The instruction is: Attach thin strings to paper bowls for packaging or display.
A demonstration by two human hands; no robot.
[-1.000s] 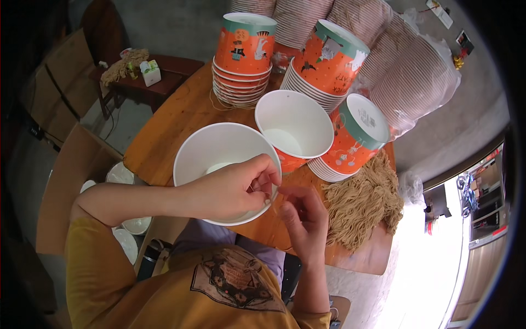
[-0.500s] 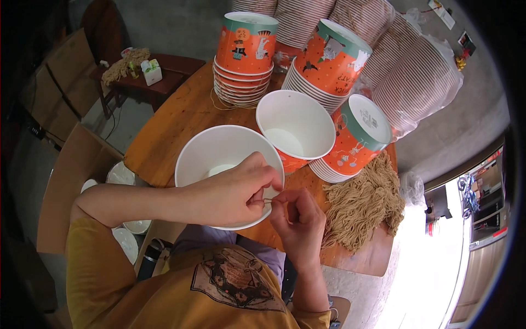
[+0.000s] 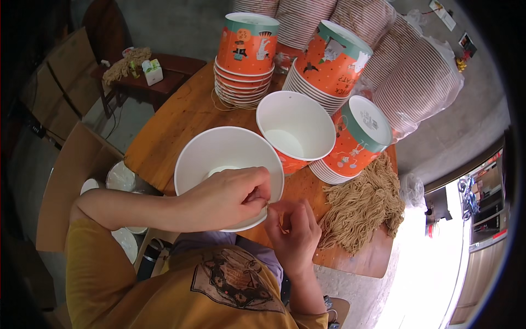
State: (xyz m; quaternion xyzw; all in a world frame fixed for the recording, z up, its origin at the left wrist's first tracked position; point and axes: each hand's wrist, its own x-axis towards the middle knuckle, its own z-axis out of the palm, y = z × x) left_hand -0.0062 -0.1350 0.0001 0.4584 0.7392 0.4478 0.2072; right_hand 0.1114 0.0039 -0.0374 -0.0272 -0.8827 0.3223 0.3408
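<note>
A white paper bucket (image 3: 204,156), its mouth toward me, stands at the table's near edge. My left hand (image 3: 227,194) reaches over its mouth, fingers curled and pinched at the right side of the rim. A short bit of thin tan cord (image 3: 267,205) shows at those fingertips. Just outside the same rim, my right hand (image 3: 296,233) is closed, thumb and forefinger pinched close to the left fingertips. Most of the cord is hidden by the fingers. Beyond it, a second open bucket (image 3: 293,123), white inside and orange outside, touches or nearly touches the first.
Upturned orange and green bucket stacks stand at the back: left (image 3: 247,52), middle (image 3: 329,63) and right (image 3: 356,137). Tan cords lie in a heap (image 3: 364,205) at the right. Plastic-wrapped bucket stacks (image 3: 419,82) lean behind. An open carton (image 3: 66,192) sits left of the table.
My left hand has turned and lowered slightly, its fingers curling in at the rim. My right hand has shifted a little down and left. The cord between them shows less.
</note>
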